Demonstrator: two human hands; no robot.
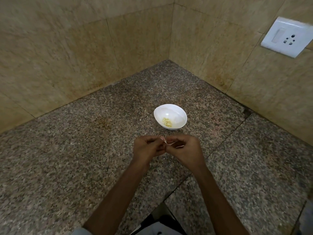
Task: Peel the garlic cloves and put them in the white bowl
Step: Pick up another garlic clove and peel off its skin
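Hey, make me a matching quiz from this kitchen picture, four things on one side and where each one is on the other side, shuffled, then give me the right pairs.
Things
1. white bowl
2. peeled cloves
3. socket plate
4. garlic clove

Places
A. on the wall, upper right
B. pinched between the left hand and the right hand
C. on the counter, beyond the hands
D. inside the bowl

Pairs: 1-C, 2-D, 3-A, 4-B
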